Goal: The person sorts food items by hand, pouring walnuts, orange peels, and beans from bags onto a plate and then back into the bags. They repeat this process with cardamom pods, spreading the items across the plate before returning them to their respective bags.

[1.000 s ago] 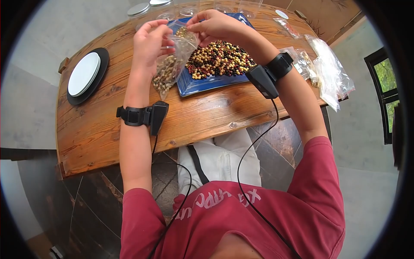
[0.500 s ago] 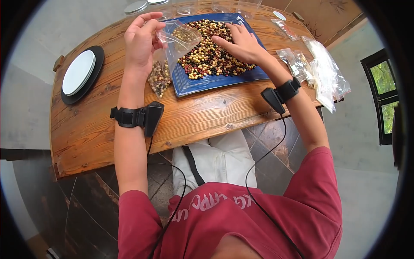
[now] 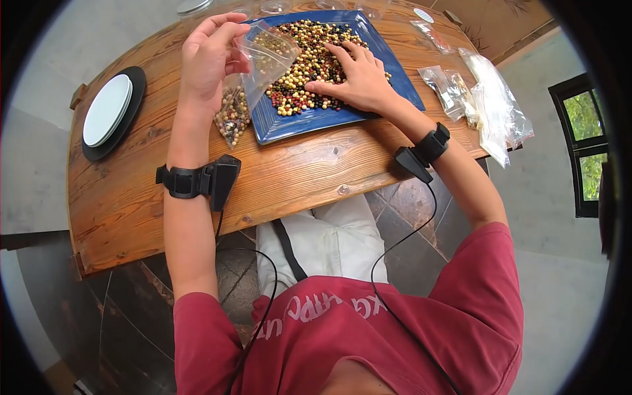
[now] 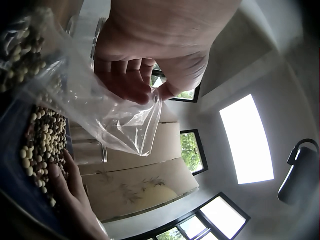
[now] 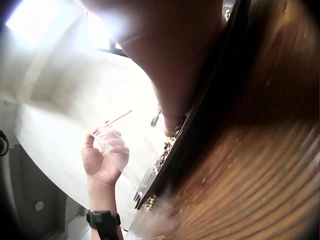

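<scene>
My left hand point(image 3: 209, 66) pinches the top edge of a clear zip bag point(image 3: 268, 58); beads lie in its lower end point(image 3: 232, 115), by the tray's left side. In the left wrist view, thumb and fingertips meet on the bag's plastic point(image 4: 127, 120). A blue square tray point(image 3: 289, 129) holds a spread of small beads point(image 3: 309, 56) in yellow, red, black and brown. My right hand point(image 3: 361, 80) rests on the beads with its fingers spread, and it holds no bag. The right wrist view hides most of its fingers behind the palm and tray edge.
White plates on a dark round plate point(image 3: 137, 99) stand at the table's left. Several clear packets point(image 3: 490, 99) lie at the right, with a white round label point(image 3: 422, 15) behind them. Clear containers point(image 3: 275, 6) line the far edge.
My right hand has let go of the bag and moved right and down onto the beads, its fingers now spread. My left hand still pinches the bag, which hangs a little further left.
</scene>
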Tool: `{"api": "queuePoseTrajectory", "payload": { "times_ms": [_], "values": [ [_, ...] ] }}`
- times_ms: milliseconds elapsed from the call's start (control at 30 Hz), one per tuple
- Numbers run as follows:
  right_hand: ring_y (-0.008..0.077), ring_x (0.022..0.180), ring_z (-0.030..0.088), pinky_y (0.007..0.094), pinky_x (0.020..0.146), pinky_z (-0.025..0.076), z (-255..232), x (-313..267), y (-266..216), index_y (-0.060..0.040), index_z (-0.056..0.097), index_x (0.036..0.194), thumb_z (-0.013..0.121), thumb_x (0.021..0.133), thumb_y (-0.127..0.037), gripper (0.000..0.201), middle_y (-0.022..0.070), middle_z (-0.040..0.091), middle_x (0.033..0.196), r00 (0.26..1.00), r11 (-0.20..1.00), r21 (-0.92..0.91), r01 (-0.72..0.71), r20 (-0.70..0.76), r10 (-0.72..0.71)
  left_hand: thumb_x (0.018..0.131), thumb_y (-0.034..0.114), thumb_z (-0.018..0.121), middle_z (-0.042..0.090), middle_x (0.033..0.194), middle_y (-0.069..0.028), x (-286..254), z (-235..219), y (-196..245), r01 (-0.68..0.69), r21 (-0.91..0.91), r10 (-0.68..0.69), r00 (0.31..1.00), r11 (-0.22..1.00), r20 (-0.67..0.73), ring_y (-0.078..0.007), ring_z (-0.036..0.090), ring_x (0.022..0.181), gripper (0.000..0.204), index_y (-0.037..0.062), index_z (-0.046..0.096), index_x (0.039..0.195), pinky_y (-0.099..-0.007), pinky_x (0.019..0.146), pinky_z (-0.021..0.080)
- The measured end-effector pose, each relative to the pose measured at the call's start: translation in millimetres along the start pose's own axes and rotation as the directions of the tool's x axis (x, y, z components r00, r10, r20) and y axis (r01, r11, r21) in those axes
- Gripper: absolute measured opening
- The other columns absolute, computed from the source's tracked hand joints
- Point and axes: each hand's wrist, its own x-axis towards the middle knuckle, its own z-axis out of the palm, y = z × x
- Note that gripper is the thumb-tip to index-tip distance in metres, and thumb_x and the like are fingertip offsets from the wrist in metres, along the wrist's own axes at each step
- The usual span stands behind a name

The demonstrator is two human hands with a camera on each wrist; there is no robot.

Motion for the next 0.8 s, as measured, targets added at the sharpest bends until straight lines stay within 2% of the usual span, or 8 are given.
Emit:
{"api": "queuePoseTrajectory", "payload": {
  "times_ms": [67, 100, 200, 233, 433, 533, 633, 800],
  "values": [
    [0.0427, 0.142, 0.04, 0.0541, 0.117, 0.03, 0.9, 3.6, 0.0, -0.0157, 0.056, 0.148, 0.063, 0.074, -0.088, 0.104, 0.0255, 0.047, 0.15, 1.0, 0.999, -0.027, 0.024, -0.014, -0.025, 0.091, 0.022, 0.071, 0.064, 0.09, -0.0002, -5.4, 3.1, 3.5, 0.048, 0.132, -0.055, 0.997, 0.99, 0.046, -0.0107, 0.066, 0.068, 0.034, 0.0063, 0.065, 0.121, -0.0264, 0.061, 0.054],
    [0.0406, 0.133, 0.046, 0.0526, 0.113, 0.034, 5.6, 5.1, 3.3, -0.0189, 0.061, 0.143, 0.066, 0.078, -0.082, 0.091, 0.0221, 0.053, 0.143, 0.995, 0.998, -0.023, 0.065, -0.079, -0.067, 0.093, 0.024, 0.07, 0.065, 0.095, -0.0014, -8.1, 4.6, 4.9, 0.069, 0.198, -0.084, 0.994, 0.978, 0.064, -0.0119, 0.068, 0.072, 0.038, 0.0066, 0.063, 0.126, -0.027, 0.064, 0.055],
    [0.0396, 0.126, 0.05, 0.0505, 0.11, 0.038, 4.7, 10.2, 1.8, -0.0188, 0.064, 0.14, 0.069, 0.081, -0.076, 0.082, 0.0201, 0.058, 0.136, 0.994, 0.996, 0.002, 0.088, -0.071, -0.087, 0.093, 0.028, 0.072, 0.066, 0.095, -0.0019, -12.6, 13.0, 4.4, 0.151, 0.267, -0.175, 0.982, 0.952, 0.068, -0.0122, 0.068, 0.072, 0.04, 0.0084, 0.063, 0.127, -0.0271, 0.065, 0.056],
    [0.0401, 0.122, 0.052, 0.0478, 0.105, 0.043, 7.7, 13.1, 2.4, -0.0176, 0.068, 0.132, 0.07, 0.085, -0.069, 0.069, 0.0193, 0.061, 0.126, 0.978, 0.989, -0.003, 0.147, -0.147, -0.146, 0.094, 0.03, 0.071, 0.067, 0.095, -0.0028, -12.4, 13.5, 1.3, 0.149, 0.283, -0.175, 0.982, 0.948, 0.071, -0.0135, 0.07, 0.076, 0.04, 0.0083, 0.063, 0.126, -0.0268, 0.067, 0.057],
    [0.0364, 0.106, 0.063, 0.0454, 0.085, 0.054, 8.5, 22.4, -1.0, -0.0153, 0.068, 0.119, 0.066, 0.095, -0.053, 0.044, 0.0179, 0.062, 0.114, 0.978, 0.975, 0.101, 0.199, -0.075, -0.192, 0.094, 0.028, 0.072, 0.067, 0.097, -0.0034, -9.3, 17.7, -8.9, 0.196, 0.307, -0.224, 0.973, 0.931, 0.061, -0.0177, 0.074, 0.085, 0.039, 0.0081, 0.062, 0.126, -0.0308, 0.073, 0.061],
    [0.0342, 0.093, 0.069, 0.0458, 0.074, 0.057, 7.5, 28.8, -7.9, -0.0147, 0.066, 0.114, 0.063, 0.099, -0.047, 0.036, 0.0159, 0.064, 0.111, 0.971, 0.972, -0.005, 0.235, -0.051, -0.235, 0.094, 0.026, 0.072, 0.068, 0.098, -0.004, -10.2, 18.8, -12.5, 0.197, 0.298, -0.22, 0.974, 0.934, 0.047, -0.019, 0.074, 0.085, 0.039, 0.0069, 0.061, 0.126, -0.0328, 0.073, 0.062],
    [0.0353, 0.086, 0.071, 0.048, 0.071, 0.057, 6.2, 33.1, -16.3, -0.0119, 0.064, 0.108, 0.059, 0.101, -0.043, 0.032, 0.0151, 0.068, 0.102, 0.97, 0.97, -0.061, 0.237, -0.039, -0.239, 0.094, 0.024, 0.072, 0.068, 0.098, -0.0051, -9.1, 19.2, -12.7, 0.197, 0.271, -0.213, 0.977, 0.942, 0.03, -0.0204, 0.074, 0.086, 0.04, 0.0055, 0.06, 0.127, -0.034, 0.073, 0.063],
    [0.0406, 0.084, 0.07, 0.0521, 0.074, 0.056, 9.4, 45.5, -17.2, -0.0049, 0.064, 0.1, 0.055, 0.103, -0.041, 0.037, 0.0201, 0.071, 0.089, 0.973, 0.973, 0.017, 0.229, -0.034, -0.228, 0.094, 0.022, 0.071, 0.068, 0.1, -0.0062, -7.5, 17.3, -13.9, 0.192, 0.261, -0.208, 0.977, 0.946, 0.035, -0.0209, 0.074, 0.086, 0.041, 0.0045, 0.059, 0.128, -0.0347, 0.074, 0.063]
  ]
}}
